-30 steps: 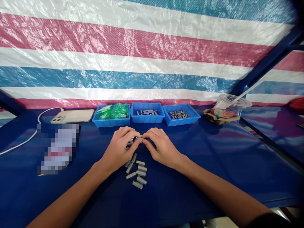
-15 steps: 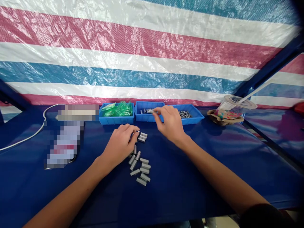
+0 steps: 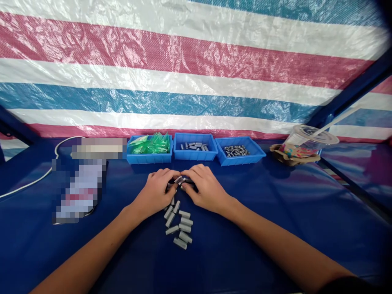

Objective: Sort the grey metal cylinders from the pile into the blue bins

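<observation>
Change noted: the right hand [image 3: 209,191] has come back from the middle blue bin [image 3: 195,154] and now meets the left hand [image 3: 157,191] near the centre of the frame. In effect, both hands are at the same small cluster of parts above the counter [image 3: 245,253], and neither is in a bin.

State of hands: the two are close together, fingers curled inward, with short metal pieces [image 3: 180,180] showing between the fingertips. More metal shows darkly inside the curl of each hand. Whether either hand is clamped on a piece or merely touching it cannot be told; the fingers cover the contact.

Location and condition of parts: loose grey pieces [image 3: 185,221] lie on the counter just below the hands, in the lower centre of the frame. They are short, straight, flat-sided bars with a dull metallic finish, lying on their sides at mixed angles, some touching, others slightly apart. No damage is visible at this resolution.

Surroundings: similar pieces [image 3: 197,146] lie in the middle bin. The left blue bin [image 3: 149,158] carries green packets [image 3: 156,143]; the right blue bin [image 3: 240,159] contains smaller metal parts [image 3: 235,151]. A lidded cup [image 3: 301,141] with a straw stands at right of frame.
</observation>
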The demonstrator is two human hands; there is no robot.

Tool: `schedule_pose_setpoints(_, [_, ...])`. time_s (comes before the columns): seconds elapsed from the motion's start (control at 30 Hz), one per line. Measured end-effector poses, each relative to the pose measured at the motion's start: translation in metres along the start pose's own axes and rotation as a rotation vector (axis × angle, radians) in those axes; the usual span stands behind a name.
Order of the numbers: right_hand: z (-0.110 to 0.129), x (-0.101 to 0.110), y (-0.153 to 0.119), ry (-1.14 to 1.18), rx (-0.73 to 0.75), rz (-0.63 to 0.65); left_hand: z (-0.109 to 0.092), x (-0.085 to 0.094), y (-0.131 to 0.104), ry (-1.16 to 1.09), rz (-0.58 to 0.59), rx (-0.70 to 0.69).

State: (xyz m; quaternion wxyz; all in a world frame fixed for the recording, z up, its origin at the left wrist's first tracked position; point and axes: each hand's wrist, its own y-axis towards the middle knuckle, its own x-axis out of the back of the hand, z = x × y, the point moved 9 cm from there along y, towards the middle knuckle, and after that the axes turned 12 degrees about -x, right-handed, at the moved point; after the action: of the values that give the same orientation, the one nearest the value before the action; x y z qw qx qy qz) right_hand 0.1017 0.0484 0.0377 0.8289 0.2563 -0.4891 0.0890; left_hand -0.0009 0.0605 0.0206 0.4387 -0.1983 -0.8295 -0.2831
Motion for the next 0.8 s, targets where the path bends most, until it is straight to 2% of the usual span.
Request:
schedule_pose_setpoints(0.1, [-0.003,-0.009,0.001,0.043,-0.035,0.119,0.003,-0.002,0.000,-0.099,-0.040,0.040])
schedule_pose_setpoints(0.23, [-0.009,-0.009,0.002,0.087,-0.068,0.142,0.007,-0.006,-0.001,-0.210,-0.015,0.091])
schedule_pose_setpoints(0.5, [-0.010,-0.008,0.002,0.159,-0.093,0.168,-0.002,-0.006,-0.003,0.082,0.032,0.136])
schedule_pose_setpoints(0.63, [-0.012,-0.005,0.002,0.180,-0.115,0.144,0.003,-0.006,-0.003,0.084,0.012,0.175])
schedule_pose_setpoints(0.8, [-0.004,0.008,-0.002,0.159,-0.030,0.000,0.003,0.009,-0.002,-0.029,-0.140,0.138])
